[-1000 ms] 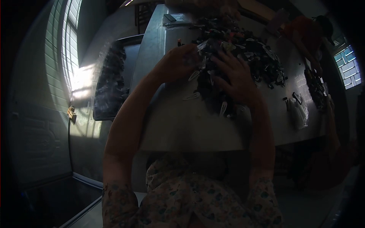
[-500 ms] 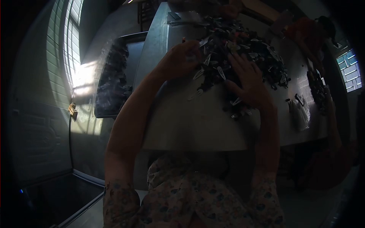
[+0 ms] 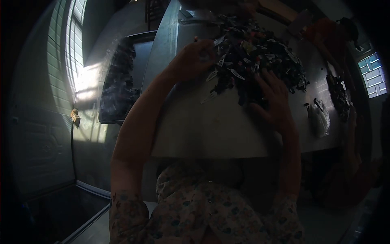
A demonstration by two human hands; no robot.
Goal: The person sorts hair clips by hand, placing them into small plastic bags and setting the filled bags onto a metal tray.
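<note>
A heap of dark hair clips, mixed with some silvery and coloured ones, is spread on the table. My left hand is at the heap's left edge, fingers curled together; whatever is in them is hidden. Close by, a silvery snap clip lies at the near edge of the heap. My right hand rests against the heap's near right side. Its fingers are stretched out and apart, the thumb pointing left, and it grips nothing.
Left of the table stands a tray of dark items under clear plastic. A clear plastic bag and a dark pile lie to the right. Other people sit at the far and right sides; one wears a red top.
My right hand has moved right and a little nearer to me. The loose clips that lay below it no longer show there. My left hand stays nearly in place.
</note>
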